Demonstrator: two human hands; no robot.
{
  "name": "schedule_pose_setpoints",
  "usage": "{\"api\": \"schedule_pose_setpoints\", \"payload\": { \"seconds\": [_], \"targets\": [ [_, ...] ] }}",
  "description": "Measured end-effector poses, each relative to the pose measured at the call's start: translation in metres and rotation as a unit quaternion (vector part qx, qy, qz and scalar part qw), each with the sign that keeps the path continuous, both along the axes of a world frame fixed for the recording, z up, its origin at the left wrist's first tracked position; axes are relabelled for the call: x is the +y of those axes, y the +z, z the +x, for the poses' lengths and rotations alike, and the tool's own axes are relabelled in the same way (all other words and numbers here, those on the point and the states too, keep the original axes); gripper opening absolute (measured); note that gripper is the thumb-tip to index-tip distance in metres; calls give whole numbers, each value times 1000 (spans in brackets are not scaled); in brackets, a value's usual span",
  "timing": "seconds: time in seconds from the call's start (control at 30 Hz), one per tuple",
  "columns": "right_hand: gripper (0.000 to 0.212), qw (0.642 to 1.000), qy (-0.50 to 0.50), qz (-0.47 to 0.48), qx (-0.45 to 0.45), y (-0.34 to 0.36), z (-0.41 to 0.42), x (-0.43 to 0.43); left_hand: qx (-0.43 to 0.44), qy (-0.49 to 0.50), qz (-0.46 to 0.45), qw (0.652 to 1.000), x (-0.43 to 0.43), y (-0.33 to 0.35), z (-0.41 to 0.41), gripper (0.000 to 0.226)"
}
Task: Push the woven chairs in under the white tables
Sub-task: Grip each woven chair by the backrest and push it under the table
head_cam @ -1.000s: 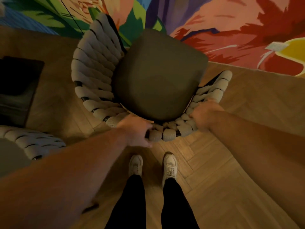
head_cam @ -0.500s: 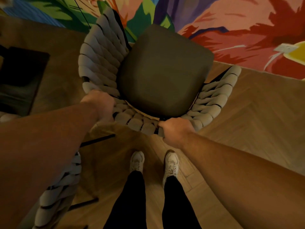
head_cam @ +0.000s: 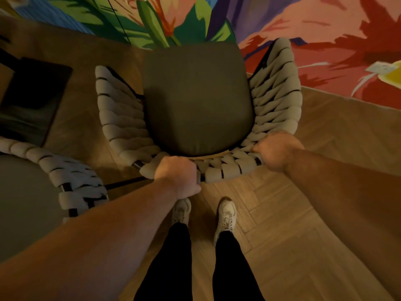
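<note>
Stands just behind the woven chair (head_cam: 197, 114), gripping its padded back rim with the left hand (head_cam: 178, 174), curled over the rim near the middle, and with the right hand (head_cam: 276, 151), clamped further round toward the right arm, fingers (head_cam: 259, 148) wrapped over the weave on the seat side. Reads as the push step itself, with the grasp made and the chair not yet tucked under anything visible. Finds no white counter plainly ahead of the fingers: only a tan surface (head_cam: 86, 68) carrying a dark flat slab (head_cam: 32, 98) out beyond the left fingers, and a painted floral surface (head_cam: 325, 40) past the seat front, so cannot say exactly where the chair has to end up. Points the chair's open front straight away from the fingers, toward the painted floral surface, with the back rim nearest the shoes (head_cam: 225, 216). Runs its long axis from the fingers forward through the dark cushion (head_cam: 195, 88), with the woven arms flaring out to either side of the knuckles. Calls next, probably, for an even shove from both hands along that axis, sliding the legs over the herringbone floor (head_cam: 282, 213) without twisting. Should also steer clear of the second woven chair (head_cam: 73, 177), close outside the left fingers.
</note>
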State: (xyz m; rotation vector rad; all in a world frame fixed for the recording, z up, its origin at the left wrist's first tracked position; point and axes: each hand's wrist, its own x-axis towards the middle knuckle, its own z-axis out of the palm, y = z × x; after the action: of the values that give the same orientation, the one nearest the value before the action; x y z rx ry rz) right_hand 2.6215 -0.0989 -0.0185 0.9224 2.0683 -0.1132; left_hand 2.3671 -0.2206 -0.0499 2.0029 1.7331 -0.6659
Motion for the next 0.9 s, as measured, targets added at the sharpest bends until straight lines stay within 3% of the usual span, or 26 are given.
{"api": "schedule_pose_setpoints", "payload": {
  "seconds": [0.1, 0.23, 0.3, 0.4, 0.5, 0.67, 0.9],
  "targets": [
    [48, 999, -32, -6, -25, 0, -10, -1, -5, -41, -45, 998, 6, 2, -11, 53],
    [60, 999, -39, -20, 14, -10, -20, -24, 2, -23, -150, 988, 19, 10, -59, 92],
    [58, 999, -23, -18, 38, -15, -16, -26, 21, 14, -179, 983, 17, 9, -77, 83],
    [57, 998, -12, -37, 42, -15, -13, -18, 40, 29, -154, 987, 7, 3, -80, 48],
    [58, 998, 5, -48, 30, -13, -17, -11, 34, 38, -150, 987, 9, 3, -77, 49],
    [60, 998, 48, -47, 5, -6, -29, 16, -23, 111, -187, 976, 16, 7, -79, 27],
    [54, 989, 140, -34, -20, -7, -75, 79, -61, 217, -160, 961, 9, 1, -84, 33]
  ]
}}
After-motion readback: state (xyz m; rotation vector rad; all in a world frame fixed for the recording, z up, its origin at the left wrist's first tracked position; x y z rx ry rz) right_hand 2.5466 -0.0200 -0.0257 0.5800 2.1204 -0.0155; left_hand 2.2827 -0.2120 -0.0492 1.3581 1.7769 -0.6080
